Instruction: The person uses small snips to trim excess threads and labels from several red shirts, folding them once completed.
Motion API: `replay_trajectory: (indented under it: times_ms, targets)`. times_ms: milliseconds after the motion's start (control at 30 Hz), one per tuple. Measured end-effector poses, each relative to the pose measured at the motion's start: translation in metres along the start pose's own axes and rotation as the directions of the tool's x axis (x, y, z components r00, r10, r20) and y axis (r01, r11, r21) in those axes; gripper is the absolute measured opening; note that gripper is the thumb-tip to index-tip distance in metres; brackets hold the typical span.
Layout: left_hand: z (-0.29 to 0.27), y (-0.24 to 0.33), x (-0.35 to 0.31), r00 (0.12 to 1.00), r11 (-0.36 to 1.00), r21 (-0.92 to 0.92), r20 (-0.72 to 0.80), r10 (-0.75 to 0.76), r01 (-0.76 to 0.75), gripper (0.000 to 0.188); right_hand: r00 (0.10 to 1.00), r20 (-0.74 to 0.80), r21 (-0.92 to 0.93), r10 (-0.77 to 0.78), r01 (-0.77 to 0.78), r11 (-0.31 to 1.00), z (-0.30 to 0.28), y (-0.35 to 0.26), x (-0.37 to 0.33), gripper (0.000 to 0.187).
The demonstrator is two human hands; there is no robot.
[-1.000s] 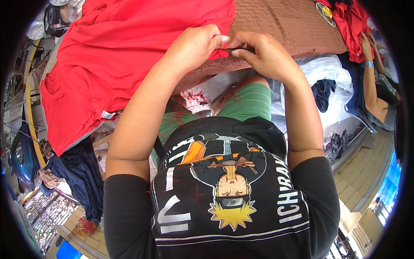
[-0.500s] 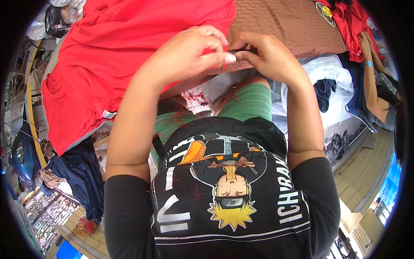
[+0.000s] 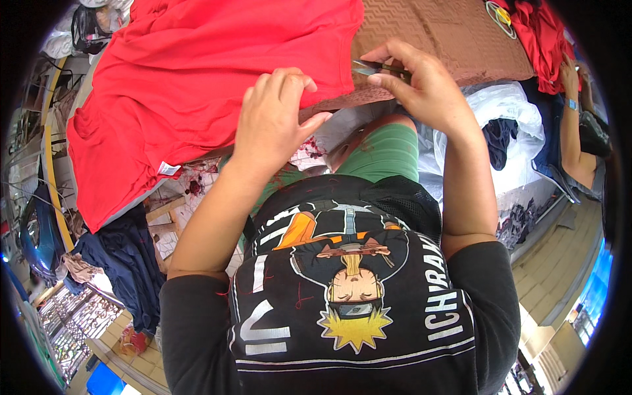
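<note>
A large red garment with a small white label lies over the left part of a brown cloth-covered work surface. My left hand is at the garment's near edge, its thumb apart from its bent fingers and nothing visible between them. Just right of the garment's edge, my right hand is closed round a pair of dark thread snips, whose pointed blades face left and stand apart. Part of the snips' handle is hidden by my fingers.
Dark blue cloth hangs at the left. On the right is a white plastic bag with dark cloth. Another person's arm reaches toward red cloth at the far right. A yellow-and-white coil lies on the brown cover.
My hands have separated: the left moved left and nearer my body, its fingers loosening. My right hand shifted slightly right, bringing the snips into view. The red garment's edge now lies flatter.
</note>
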State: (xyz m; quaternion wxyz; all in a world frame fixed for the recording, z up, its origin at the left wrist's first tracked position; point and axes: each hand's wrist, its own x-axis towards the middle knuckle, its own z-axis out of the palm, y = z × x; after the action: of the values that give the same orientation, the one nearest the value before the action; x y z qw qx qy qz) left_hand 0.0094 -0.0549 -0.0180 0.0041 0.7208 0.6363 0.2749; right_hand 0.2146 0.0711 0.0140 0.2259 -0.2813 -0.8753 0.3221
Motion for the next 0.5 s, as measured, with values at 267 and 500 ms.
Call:
replay_trajectory:
  times_ms: [267, 500]
  targets:
    - [0.015, 0.002, 0.012, 0.998, 0.99, -0.133, -0.058, 0.03, -0.038, 0.027, 0.997, -0.056, 0.133, 0.053, -0.045, 0.99, 0.017, 0.007, -0.001, 0.02]
    - [0.023, 0.004, 0.017, 0.993, 0.952, -0.284, 0.013, -0.117, 0.116, 0.012, 0.997, -0.056, 0.064, 0.045, -0.041, 0.997, 0.012, 0.006, -0.006, 0.017]
